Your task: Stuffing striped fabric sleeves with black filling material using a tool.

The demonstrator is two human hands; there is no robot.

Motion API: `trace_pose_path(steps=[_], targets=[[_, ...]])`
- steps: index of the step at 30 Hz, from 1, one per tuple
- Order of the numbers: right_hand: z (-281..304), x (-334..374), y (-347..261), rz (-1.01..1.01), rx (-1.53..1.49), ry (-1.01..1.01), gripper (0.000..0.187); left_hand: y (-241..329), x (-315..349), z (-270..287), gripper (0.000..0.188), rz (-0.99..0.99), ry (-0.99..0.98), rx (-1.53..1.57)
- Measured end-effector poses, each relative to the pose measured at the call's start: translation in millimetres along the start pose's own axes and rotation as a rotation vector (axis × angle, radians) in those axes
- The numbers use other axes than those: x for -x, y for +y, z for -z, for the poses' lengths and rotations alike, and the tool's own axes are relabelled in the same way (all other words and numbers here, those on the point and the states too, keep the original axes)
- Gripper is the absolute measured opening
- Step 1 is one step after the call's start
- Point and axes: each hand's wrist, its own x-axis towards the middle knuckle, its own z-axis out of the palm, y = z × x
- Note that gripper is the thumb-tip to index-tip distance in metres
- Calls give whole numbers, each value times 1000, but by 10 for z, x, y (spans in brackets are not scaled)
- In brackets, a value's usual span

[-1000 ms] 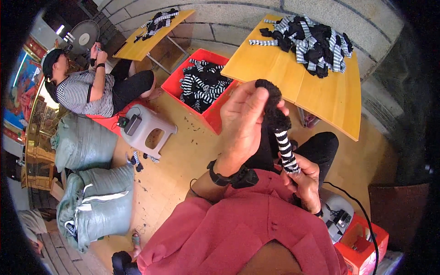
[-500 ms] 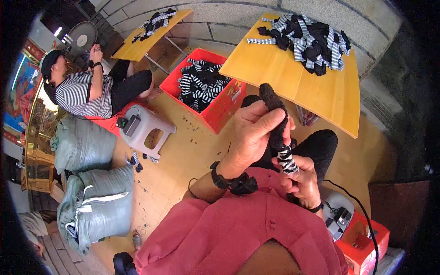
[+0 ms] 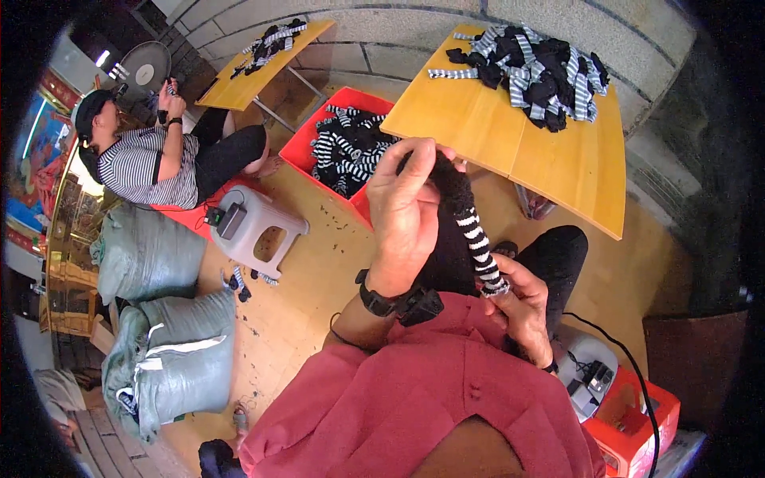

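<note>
A narrow knitted sock (image 3: 476,243) stretches between my hands over my lap, solid black at its upper end and banded black and white below. Pinched in my left hand (image 3: 401,223) is the black end, partly hidden behind the fingers. Lower down, my right hand (image 3: 522,307) has its fingers closed around the striped end, at the pale-edged opening. Ahead on a yellow wooden table (image 3: 446,111) lies a heap of black and grey-striped socks (image 3: 542,72).
Left of the table stands a red box (image 3: 300,151) full of striped socks. Further left a person (image 3: 147,155) sits near a grey plastic stool (image 3: 263,227). Stuffed sacks (image 3: 187,350) lie below. A black cable (image 3: 613,344) runs past a red crate (image 3: 637,410) at my right.
My left hand has moved up and left along the sock, its grip shifting to the black end. The striped part, bunched before, is now drawn out longer above my right hand.
</note>
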Motion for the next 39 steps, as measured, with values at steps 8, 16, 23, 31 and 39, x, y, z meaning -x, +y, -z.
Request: trace_pose_path(steps=[8, 16, 23, 31, 39], targets=[[48, -6, 26, 48, -4, 20, 38, 0, 9, 75, 25, -103, 55, -215], [66, -47, 26, 76, -72, 65, 41, -14, -4, 108, 17, -109, 107, -237], [-34, -106, 28, 72, -210, 60, 42, -188, 176, 117, 16, -30, -28, -334], [22, -106, 178, 157, -36, 117, 38, -186, 86, 12, 46, 290, -206, 45], [-123, -134, 111, 127, -78, 131, 23, -332, 147, -21, 30, 199, -81, 163]])
